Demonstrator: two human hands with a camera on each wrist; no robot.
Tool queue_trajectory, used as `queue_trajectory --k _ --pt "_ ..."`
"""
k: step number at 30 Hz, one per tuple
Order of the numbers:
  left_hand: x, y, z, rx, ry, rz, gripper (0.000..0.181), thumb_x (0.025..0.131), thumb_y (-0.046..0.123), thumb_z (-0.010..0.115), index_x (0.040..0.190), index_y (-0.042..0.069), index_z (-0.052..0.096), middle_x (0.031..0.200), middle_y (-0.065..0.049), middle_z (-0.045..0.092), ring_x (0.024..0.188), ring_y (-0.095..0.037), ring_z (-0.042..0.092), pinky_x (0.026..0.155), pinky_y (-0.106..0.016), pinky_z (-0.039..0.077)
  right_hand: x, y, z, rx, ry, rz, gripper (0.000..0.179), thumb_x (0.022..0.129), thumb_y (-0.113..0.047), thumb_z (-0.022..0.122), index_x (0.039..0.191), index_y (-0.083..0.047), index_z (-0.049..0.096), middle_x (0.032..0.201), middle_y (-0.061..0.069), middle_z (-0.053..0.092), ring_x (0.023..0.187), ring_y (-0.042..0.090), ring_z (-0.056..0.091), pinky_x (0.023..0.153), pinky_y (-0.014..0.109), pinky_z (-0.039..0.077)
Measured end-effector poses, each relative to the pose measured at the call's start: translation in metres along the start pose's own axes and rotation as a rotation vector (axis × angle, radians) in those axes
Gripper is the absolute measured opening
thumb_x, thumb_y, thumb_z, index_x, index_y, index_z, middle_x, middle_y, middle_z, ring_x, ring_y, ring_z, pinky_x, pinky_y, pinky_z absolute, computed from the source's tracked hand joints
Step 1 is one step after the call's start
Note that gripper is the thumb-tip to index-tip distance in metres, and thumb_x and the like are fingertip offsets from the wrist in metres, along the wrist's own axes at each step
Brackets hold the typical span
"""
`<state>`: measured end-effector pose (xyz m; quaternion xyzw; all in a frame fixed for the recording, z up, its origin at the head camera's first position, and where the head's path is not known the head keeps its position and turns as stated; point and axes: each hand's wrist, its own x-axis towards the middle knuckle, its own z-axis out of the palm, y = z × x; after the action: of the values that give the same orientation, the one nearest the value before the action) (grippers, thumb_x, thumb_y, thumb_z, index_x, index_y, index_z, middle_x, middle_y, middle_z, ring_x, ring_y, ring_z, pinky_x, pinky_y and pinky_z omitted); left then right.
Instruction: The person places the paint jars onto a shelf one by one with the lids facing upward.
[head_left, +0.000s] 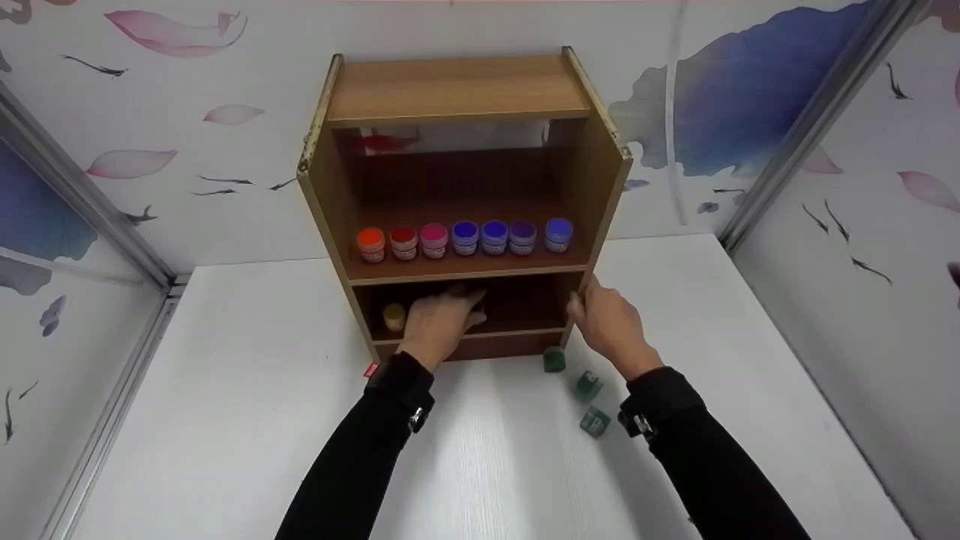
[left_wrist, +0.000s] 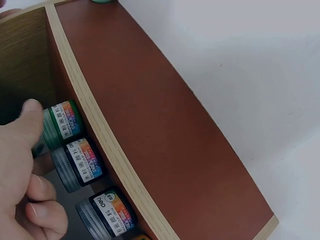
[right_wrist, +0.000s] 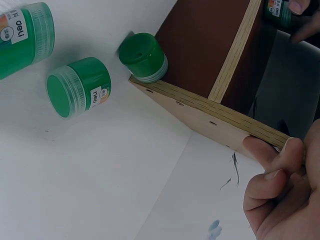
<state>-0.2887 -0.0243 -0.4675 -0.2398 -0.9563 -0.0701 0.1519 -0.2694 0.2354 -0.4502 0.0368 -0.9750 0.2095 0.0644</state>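
A wooden shelf unit (head_left: 465,274) stands against the back wall. My left hand (head_left: 439,322) reaches into its lower compartment. In the left wrist view, the thumb side of that hand lies beside the lid of a green paint jar (left_wrist: 64,125), its other fingers partly curled. Two dark paint jars (left_wrist: 81,165) stand in line with it, and a yellow-lidded jar (head_left: 394,316) is at the left end. My right hand (head_left: 611,326) grips the front edge of the unit's right side panel (right_wrist: 200,117), fingers bent around it.
Several paint jars with red, pink, blue and purple lids (head_left: 465,238) line the upper shelf. Green paint jars (head_left: 589,385) are on the white table (head_left: 247,420) near the unit's right front corner; one touches that corner. Printed walls enclose the table on the sides and back.
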Motion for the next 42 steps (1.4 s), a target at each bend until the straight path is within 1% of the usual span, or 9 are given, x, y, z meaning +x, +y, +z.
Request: queue_trajectory --k 7,12,15,20,24,29,34,37,42 --pt "-0.007 0.004 -0.008 -0.039 0.017 0.013 0.039 0.099 0.046 0.051 0.129 0.025 0.063 0.109 -0.005 0.072 0.049 -0.01 0.037 0.044 -0.025 0.035 -0.001 0.001 -0.002 0.003 -0.015 0.009 0.034 0.1 -0.027 0.043 0.119 0.001 0.053 0.073 0.012 0.062 0.061 0.021 0.05 0.056 0.035 0.04" --pt "-0.027 0.002 -0.011 -0.042 0.13 0.066 0.031 0.099 0.042 0.052 0.12 0.022 0.065 0.103 -0.001 0.069 0.047 -0.007 0.037 0.042 -0.02 0.033 -0.002 0.002 -0.003 0.007 -0.061 0.021 0.041 0.102 -0.031 0.041 0.127 0.0 0.05 0.083 0.015 0.067 0.066 0.022 0.054 0.059 0.037 0.043" --pt "-0.039 -0.004 -0.013 -0.054 0.227 0.077 0.025 0.097 0.038 0.058 0.113 0.021 0.067 0.097 0.002 0.067 0.047 -0.006 0.039 0.042 -0.018 0.032 -0.003 0.005 -0.004 0.028 -0.104 0.042 0.047 0.103 -0.037 0.039 0.133 -0.002 0.048 0.094 0.016 0.07 0.076 0.025 0.063 0.066 0.042 0.049" --pt "-0.058 -0.02 -0.022 -0.069 0.367 0.024 0.019 0.096 0.03 0.062 0.109 0.018 0.068 0.094 0.002 0.064 0.047 -0.006 0.042 0.042 -0.018 0.036 -0.011 0.014 -0.004 0.067 -0.166 0.048 0.059 0.103 -0.048 0.036 0.137 -0.001 0.047 0.112 0.019 0.069 0.1 0.034 0.068 0.083 0.051 0.053" --pt "-0.072 -0.036 -0.027 -0.086 0.466 -0.045 0.014 0.096 0.025 0.061 0.103 0.015 0.068 0.091 0.0 0.063 0.047 -0.007 0.049 0.04 -0.021 0.039 -0.017 0.022 -0.002 0.046 -0.159 0.033 0.059 0.103 -0.047 0.04 0.136 0.0 0.049 0.112 0.019 0.07 0.099 0.034 0.068 0.081 0.051 0.054" --pt "-0.092 -0.057 -0.03 -0.071 0.532 -0.161 0.014 0.095 0.024 0.06 0.094 0.01 0.064 0.08 -0.003 0.063 0.047 -0.011 0.053 0.039 -0.023 0.037 -0.023 0.029 0.001 0.047 -0.152 0.02 0.048 0.101 -0.037 0.048 0.134 -0.002 0.054 0.106 0.015 0.073 0.09 0.03 0.07 0.075 0.047 0.054" --pt "-0.108 -0.076 -0.031 -0.074 0.515 -0.331 0.024 0.096 0.031 0.059 0.096 0.007 0.061 0.072 -0.007 0.062 0.043 -0.013 0.046 0.039 -0.025 0.03 -0.03 0.037 0.002 0.051 -0.125 0.011 0.038 0.099 -0.027 0.052 0.127 -0.003 0.059 0.101 0.015 0.074 0.084 0.028 0.07 0.07 0.044 0.054" --pt "-0.11 -0.083 -0.033 -0.101 0.425 -0.436 0.04 0.096 0.041 0.056 0.114 0.006 0.058 0.072 -0.007 0.061 0.041 -0.013 0.039 0.04 -0.025 0.027 -0.034 0.042 0.002 0.04 -0.114 0.007 0.034 0.098 -0.024 0.054 0.123 -0.003 0.062 0.099 0.015 0.074 0.081 0.026 0.07 0.067 0.041 0.053" --pt "-0.105 -0.087 -0.036 -0.133 0.313 -0.498 0.06 0.096 0.051 0.052 0.135 0.005 0.051 0.076 -0.009 0.065 0.044 -0.017 0.044 0.041 -0.027 0.03 -0.04 0.044 0.006 0.03 -0.125 -0.012 0.031 0.097 -0.022 0.055 0.119 -0.004 0.065 0.097 0.014 0.074 0.077 0.021 0.069 0.063 0.036 0.052"
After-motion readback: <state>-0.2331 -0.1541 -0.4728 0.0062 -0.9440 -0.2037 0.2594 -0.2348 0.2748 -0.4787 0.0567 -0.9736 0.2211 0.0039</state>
